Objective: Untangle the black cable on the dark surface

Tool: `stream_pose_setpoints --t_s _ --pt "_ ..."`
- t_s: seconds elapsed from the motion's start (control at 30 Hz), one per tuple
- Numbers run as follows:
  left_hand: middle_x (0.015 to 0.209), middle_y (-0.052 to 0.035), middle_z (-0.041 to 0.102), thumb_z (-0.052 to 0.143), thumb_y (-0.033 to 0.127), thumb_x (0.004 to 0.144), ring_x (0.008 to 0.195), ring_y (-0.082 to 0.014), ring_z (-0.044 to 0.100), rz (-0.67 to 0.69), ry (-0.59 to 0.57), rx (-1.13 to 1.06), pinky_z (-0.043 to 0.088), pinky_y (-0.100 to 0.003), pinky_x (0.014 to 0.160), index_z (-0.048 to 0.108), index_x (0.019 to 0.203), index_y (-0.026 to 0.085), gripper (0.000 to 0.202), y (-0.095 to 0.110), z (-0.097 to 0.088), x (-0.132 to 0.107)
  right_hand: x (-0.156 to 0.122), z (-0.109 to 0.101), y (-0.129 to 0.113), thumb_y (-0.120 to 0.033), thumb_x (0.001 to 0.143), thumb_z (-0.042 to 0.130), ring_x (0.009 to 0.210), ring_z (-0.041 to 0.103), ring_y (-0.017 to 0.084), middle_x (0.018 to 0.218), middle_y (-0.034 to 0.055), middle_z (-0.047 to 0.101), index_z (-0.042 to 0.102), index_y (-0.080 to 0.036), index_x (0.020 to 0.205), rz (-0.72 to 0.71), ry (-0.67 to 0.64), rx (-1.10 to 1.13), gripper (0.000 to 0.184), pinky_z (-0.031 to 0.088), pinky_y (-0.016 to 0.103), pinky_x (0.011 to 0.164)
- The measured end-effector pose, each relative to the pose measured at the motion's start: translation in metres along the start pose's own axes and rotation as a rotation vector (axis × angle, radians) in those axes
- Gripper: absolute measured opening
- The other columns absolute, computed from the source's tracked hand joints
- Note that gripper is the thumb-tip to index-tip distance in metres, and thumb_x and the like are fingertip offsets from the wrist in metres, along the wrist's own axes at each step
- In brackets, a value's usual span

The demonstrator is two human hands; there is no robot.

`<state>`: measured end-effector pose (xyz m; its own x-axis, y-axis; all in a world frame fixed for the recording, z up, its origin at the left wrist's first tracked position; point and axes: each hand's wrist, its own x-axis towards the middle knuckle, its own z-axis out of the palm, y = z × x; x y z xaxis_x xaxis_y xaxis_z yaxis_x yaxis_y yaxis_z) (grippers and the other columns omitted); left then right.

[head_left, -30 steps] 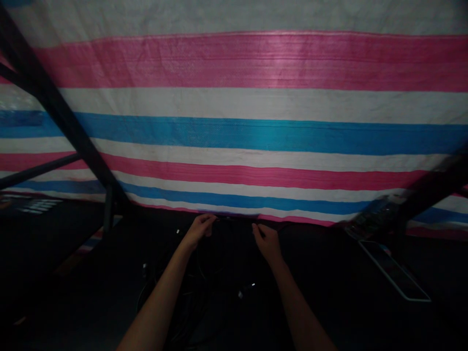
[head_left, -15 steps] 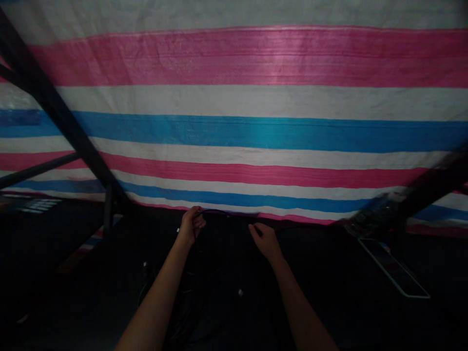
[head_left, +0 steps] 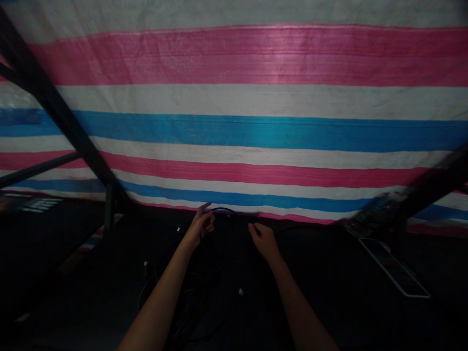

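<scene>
A thin black cable arcs away from my left hand toward my right. The left hand has its index finger stretched out while the other fingers curl round the cable. My right hand is closed in a pinch on the cable, a dark length of which trails off to its right. Between and below my forearms lies a loose tangle of black cables, hard to make out against the dark surface. A small pale connector rests below my right hand, and another connector lies left of my left forearm.
A striped plastic sheet hangs behind the dark work surface. Dark metal bars slant down at the left. On the right, a phone-like object with a pale rim lies near a clear plastic bottle.
My left hand has moved slightly right, toward the right hand, and its index finger has stretched out. The right hand has stayed nearly in place.
</scene>
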<state>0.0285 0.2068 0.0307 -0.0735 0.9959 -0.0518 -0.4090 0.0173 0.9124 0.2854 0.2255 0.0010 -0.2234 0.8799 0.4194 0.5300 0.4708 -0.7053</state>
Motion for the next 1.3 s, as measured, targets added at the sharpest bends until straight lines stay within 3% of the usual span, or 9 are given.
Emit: stream_pose_setpoints --t_s 0.1,0.27,0.43,0.57,0.87,1.0,1.13,1.3 --pt "0.067 0.0045 0.06 0.077 0.041 0.078 0.047 -0.0085 0.046 -0.064 -0.087 0.07 0.033 -0.021 0.048 0.059 0.126 0.018 0.056 -0.002 0.001 -0.002 0.0 0.001 0.001 -0.039 0.1 0.044 0.061 0.058 0.018 0.065 0.0031 0.062 0.054 -0.022 0.065 0.008 0.008 -0.004 0.04 0.041 0.029 0.062" --pt "0.071 -0.0039 0.065 0.083 0.043 0.073 0.053 -0.0118 0.054 -0.21 -0.299 0.212 0.038 -0.024 0.051 0.074 0.096 0.01 0.041 -0.008 0.009 -0.008 -0.003 0.009 -0.004 -0.04 0.1 0.047 0.06 0.057 0.018 0.063 0.0013 0.058 0.054 -0.022 0.064 -0.01 -0.029 -0.003 0.041 0.038 0.029 0.061" --pt "0.049 0.0042 0.052 0.085 0.04 0.072 0.04 -0.0094 0.043 -0.302 -0.423 0.306 0.033 -0.023 0.044 0.074 0.079 0.012 0.031 -0.023 0.022 -0.013 -0.009 0.02 -0.015 -0.038 0.1 0.048 0.058 0.055 0.016 0.061 0.0004 0.058 0.055 -0.022 0.063 -0.042 -0.094 0.007 0.041 0.037 0.028 0.059" --pt "0.046 0.0069 0.046 0.084 0.04 0.073 0.038 -0.0072 0.036 -0.247 -0.346 0.27 0.03 -0.022 0.042 0.071 0.076 0.013 0.03 -0.024 0.021 -0.011 -0.009 0.017 -0.019 -0.038 0.101 0.047 0.063 0.059 0.017 0.068 0.0023 0.065 0.06 -0.021 0.069 -0.052 -0.093 0.023 0.038 0.041 0.028 0.063" --pt "0.044 0.014 0.028 0.081 0.052 0.071 0.037 -0.0037 0.023 0.021 0.032 0.093 0.025 -0.02 0.042 0.059 0.072 0.018 0.04 0.003 -0.008 0.008 -0.003 0.001 -0.012 -0.044 0.1 0.05 0.061 0.058 0.018 0.066 0.002 0.062 0.057 -0.022 0.066 -0.006 -0.022 -0.002 0.042 0.04 0.029 0.061" --pt "0.044 0.0117 0.037 0.088 0.046 0.066 0.036 -0.0037 0.029 -0.021 0.047 0.123 0.025 -0.019 0.04 0.062 0.072 0.017 0.039 0.004 -0.01 0.005 -0.005 0.003 -0.011 -0.044 0.1 0.051 0.06 0.058 0.018 0.063 0.001 0.059 0.054 -0.022 0.064 0.027 -0.005 -0.018 0.042 0.038 0.029 0.06" --pt "0.046 0.0107 0.041 0.09 0.045 0.064 0.036 -0.0046 0.033 -0.05 0.048 0.13 0.027 -0.02 0.04 0.064 0.077 0.016 0.041 -0.003 0.003 -0.001 -0.006 0.006 -0.009 -0.044 0.1 0.048 0.059 0.056 0.017 0.061 0.0004 0.056 0.05 -0.023 0.063 0.044 0.009 -0.023 0.043 0.036 0.029 0.059" --pt "0.045 0.0122 0.036 0.087 0.05 0.066 0.036 -0.0043 0.029 -0.01 0.095 0.062 0.027 -0.02 0.039 0.061 0.073 0.017 0.043 -0.011 0.015 0.0 -0.006 0.009 -0.009 -0.041 0.101 0.047 0.061 0.056 0.018 0.063 0.0012 0.059 0.054 -0.023 0.065 0.04 -0.042 0.003 0.041 0.039 0.029 0.06"
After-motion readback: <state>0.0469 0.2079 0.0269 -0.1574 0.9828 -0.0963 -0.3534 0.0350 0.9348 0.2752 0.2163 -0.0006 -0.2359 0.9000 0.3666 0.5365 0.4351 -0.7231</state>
